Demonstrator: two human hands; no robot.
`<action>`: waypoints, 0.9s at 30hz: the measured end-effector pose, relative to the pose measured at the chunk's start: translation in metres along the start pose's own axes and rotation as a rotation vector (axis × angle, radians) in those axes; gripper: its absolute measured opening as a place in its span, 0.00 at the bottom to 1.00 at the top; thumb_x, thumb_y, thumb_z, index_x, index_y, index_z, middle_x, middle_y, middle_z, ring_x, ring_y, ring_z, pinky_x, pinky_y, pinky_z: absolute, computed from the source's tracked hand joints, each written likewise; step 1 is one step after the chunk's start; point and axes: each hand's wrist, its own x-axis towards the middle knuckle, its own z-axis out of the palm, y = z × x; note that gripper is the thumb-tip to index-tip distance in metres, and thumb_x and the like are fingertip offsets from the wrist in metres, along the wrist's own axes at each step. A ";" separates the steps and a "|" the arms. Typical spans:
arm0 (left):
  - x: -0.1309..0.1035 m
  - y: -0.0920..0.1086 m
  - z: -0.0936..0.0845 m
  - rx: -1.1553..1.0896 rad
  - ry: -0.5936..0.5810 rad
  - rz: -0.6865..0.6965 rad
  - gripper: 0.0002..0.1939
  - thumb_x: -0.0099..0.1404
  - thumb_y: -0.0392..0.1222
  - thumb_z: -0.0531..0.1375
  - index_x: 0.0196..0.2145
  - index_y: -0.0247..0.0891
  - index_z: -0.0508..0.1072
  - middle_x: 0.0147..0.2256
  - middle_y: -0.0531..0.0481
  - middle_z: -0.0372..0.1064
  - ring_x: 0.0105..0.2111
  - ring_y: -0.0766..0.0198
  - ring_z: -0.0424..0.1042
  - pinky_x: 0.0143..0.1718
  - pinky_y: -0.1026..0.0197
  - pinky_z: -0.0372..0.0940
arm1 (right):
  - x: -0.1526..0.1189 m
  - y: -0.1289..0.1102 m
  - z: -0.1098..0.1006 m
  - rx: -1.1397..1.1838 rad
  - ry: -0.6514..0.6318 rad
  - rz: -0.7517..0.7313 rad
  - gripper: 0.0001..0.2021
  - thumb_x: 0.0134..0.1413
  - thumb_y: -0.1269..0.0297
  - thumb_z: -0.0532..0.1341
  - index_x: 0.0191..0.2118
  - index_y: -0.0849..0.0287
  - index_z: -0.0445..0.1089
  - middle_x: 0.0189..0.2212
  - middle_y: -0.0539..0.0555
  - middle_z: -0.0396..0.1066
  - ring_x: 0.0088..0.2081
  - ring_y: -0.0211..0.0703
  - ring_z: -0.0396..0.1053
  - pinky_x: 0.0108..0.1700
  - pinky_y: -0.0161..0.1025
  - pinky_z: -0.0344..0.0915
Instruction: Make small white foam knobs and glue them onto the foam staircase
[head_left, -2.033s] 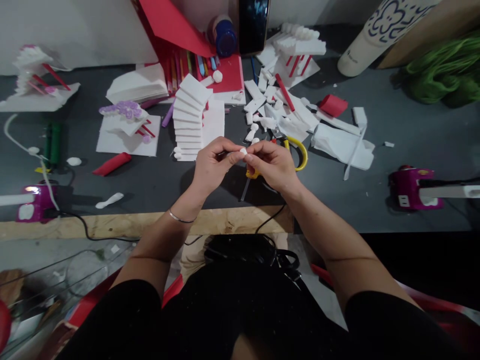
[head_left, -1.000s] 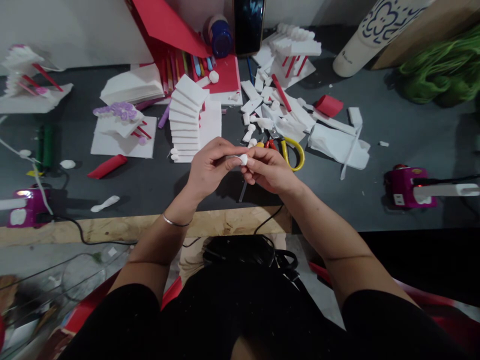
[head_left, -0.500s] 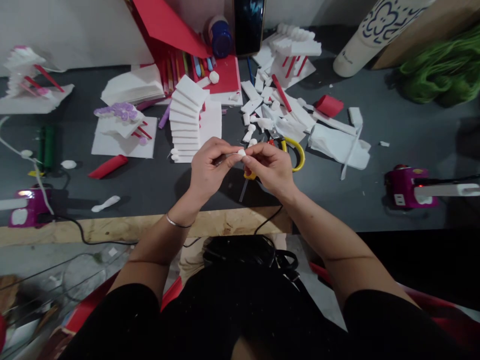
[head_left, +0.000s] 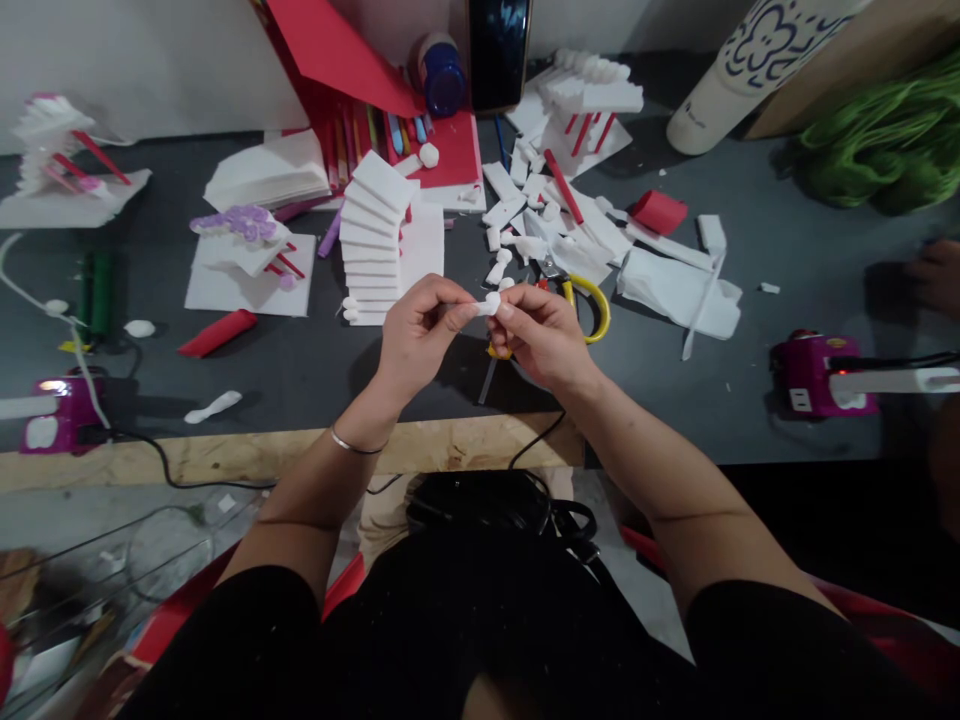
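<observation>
Grey worktop [head_left: 322,375] bears a built-up stepped model [head_left: 372,240] at ten o'clock, loose white scraps [head_left: 504,210] at one, and, centre, left hand [head_left: 409,335] and right hand [head_left: 553,342] clamp fingertips on an unattached knobbed white piece [head_left: 492,302].

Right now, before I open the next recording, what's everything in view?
small piece: one, white, between both hands' fingertips
scissors: one, yellow-handled, beyond right hand
scraps: many, white, upper centre
fanned steps: one set, white, beyond left hand
models: three, white with red posts, two left, one upper centre
paper stack: one, white, upper left
red rolls: two, red, left and among scraps
markers: several, mixed, behind steps
jar: one, blue, beside phone
phone: one, black, top centre
bottle: one, white, upper right
yarn: one bundle, green, upper right
power blocks: two, purple, left and right
other person's hand: one, shadowed, right edge
left hand, right hand: two, bare, centre
</observation>
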 end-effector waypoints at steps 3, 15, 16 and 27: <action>-0.001 0.000 0.000 -0.048 -0.024 -0.069 0.21 0.65 0.63 0.67 0.32 0.42 0.78 0.29 0.52 0.74 0.27 0.67 0.70 0.29 0.61 0.65 | 0.000 -0.001 -0.002 0.026 -0.060 0.044 0.19 0.52 0.46 0.75 0.34 0.57 0.74 0.25 0.44 0.70 0.22 0.28 0.65 0.23 0.28 0.65; -0.002 0.000 0.002 -0.128 -0.063 -0.099 0.20 0.62 0.60 0.71 0.38 0.40 0.83 0.32 0.50 0.79 0.29 0.68 0.75 0.29 0.65 0.70 | -0.001 -0.005 -0.002 0.194 -0.233 0.149 0.16 0.50 0.52 0.77 0.33 0.59 0.76 0.25 0.44 0.72 0.21 0.26 0.65 0.23 0.25 0.65; -0.003 0.001 0.001 -0.118 -0.089 -0.089 0.19 0.63 0.60 0.70 0.40 0.41 0.84 0.32 0.50 0.79 0.30 0.67 0.76 0.31 0.64 0.71 | -0.001 -0.006 -0.003 0.198 -0.264 0.161 0.16 0.51 0.53 0.77 0.33 0.59 0.76 0.25 0.44 0.72 0.21 0.26 0.65 0.23 0.25 0.65; -0.001 0.004 -0.004 0.199 -0.059 0.090 0.19 0.70 0.60 0.64 0.37 0.42 0.83 0.31 0.50 0.77 0.28 0.67 0.70 0.30 0.63 0.63 | 0.002 0.001 -0.002 -0.019 -0.094 -0.024 0.20 0.51 0.46 0.75 0.34 0.58 0.75 0.22 0.43 0.70 0.22 0.27 0.66 0.24 0.27 0.66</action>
